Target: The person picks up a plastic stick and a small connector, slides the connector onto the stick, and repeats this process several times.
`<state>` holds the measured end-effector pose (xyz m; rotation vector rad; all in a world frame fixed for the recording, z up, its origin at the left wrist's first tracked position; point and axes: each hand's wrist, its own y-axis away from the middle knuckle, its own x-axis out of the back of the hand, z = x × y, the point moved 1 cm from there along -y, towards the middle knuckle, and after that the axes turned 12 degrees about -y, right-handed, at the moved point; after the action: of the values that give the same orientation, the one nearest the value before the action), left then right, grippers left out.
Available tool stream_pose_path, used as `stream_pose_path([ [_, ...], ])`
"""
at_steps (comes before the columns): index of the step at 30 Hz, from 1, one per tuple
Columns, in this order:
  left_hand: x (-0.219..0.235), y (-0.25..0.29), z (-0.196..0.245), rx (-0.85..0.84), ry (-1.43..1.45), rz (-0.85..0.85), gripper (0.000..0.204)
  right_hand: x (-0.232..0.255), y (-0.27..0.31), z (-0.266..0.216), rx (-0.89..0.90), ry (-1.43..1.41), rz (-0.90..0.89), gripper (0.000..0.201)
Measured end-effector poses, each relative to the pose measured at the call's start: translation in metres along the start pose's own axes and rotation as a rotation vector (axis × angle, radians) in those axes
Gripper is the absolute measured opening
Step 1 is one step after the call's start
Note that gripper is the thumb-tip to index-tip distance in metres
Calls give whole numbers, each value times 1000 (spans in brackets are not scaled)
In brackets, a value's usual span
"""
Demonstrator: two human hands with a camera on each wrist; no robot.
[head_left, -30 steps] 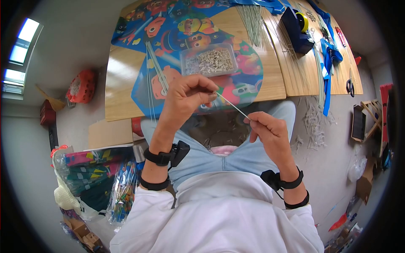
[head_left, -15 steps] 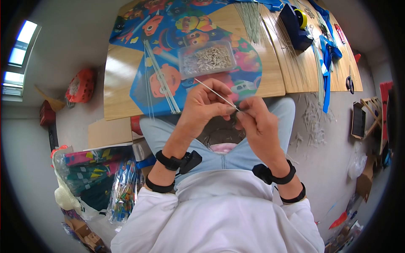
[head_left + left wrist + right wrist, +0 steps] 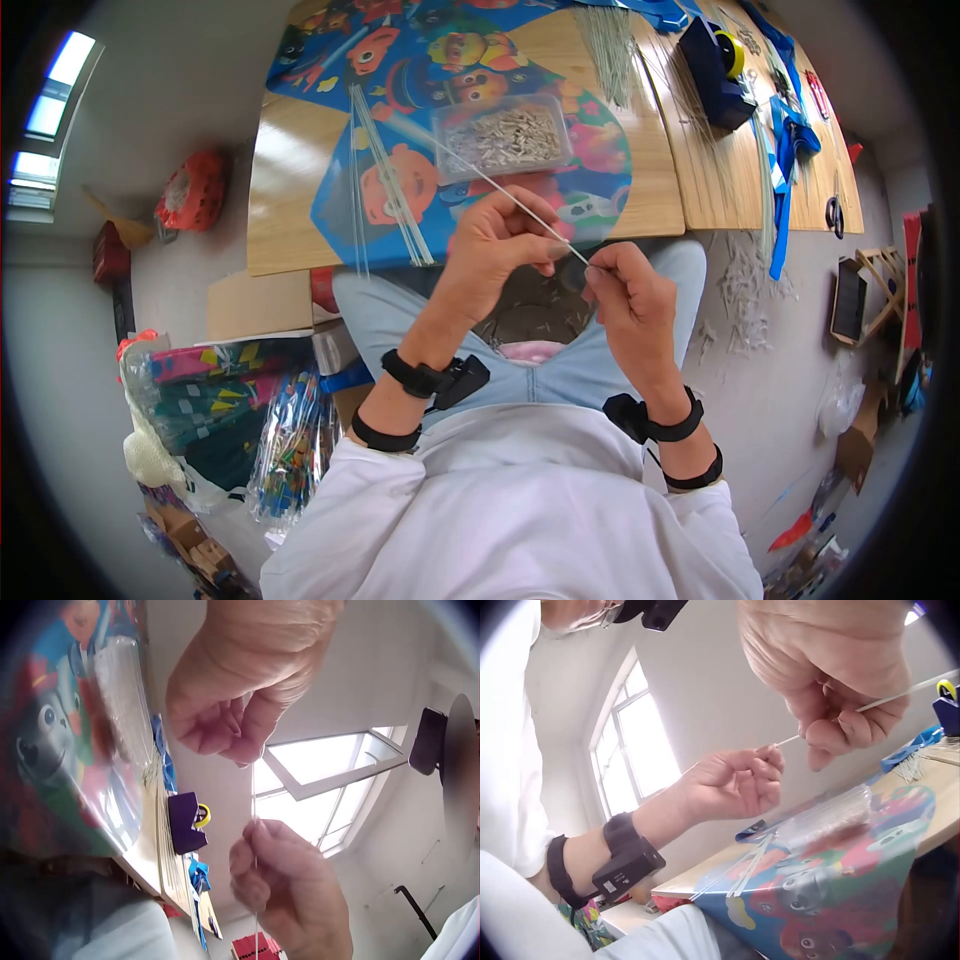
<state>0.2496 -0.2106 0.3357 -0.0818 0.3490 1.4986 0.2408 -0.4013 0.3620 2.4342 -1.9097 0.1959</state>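
Between my two hands runs a thin white rod, held slanting above my lap. My left hand pinches it with thumb and fingers, and in the head view a length of it sticks out up and left beyond this hand. My right hand pinches the rod near its lower right end in the head view. A short stretch shows between the fingertips of both hands in the wrist views. Behind the hands, a clear plastic box with many small pale pieces stands on the table. Several more thin rods lie left of it.
A cartoon-printed sheet covers part of the wooden table. A tape dispenser, blue ribbon, scissors and a rod bundle lie to the right. Wrapped packets sit at lower left, white scraps on the floor.
My hands came together from further apart, the left shifting right and down, and then parted slightly. The rod now juts out beyond the left hand, where earlier it only spanned the gap.
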Motion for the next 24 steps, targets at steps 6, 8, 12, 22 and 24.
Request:
stream_pose_path([
  [6,70,-10,-7,-54,-507,375,21,34,-52,38,50,179,182,5],
  [8,143,-8,-19,-259,-1069,755,22,65,-88,46,-51,303,272,8],
  [12,209,15,-10,134,-1443,957,23,134,-163,100,174,902,504,10],
  [22,203,4,-16,315,-1638,893,19,77,-107,109,249,776,278,17],
  [24,200,1,-20,321,-1660,867,19,48,-87,96,260,662,243,16],
])
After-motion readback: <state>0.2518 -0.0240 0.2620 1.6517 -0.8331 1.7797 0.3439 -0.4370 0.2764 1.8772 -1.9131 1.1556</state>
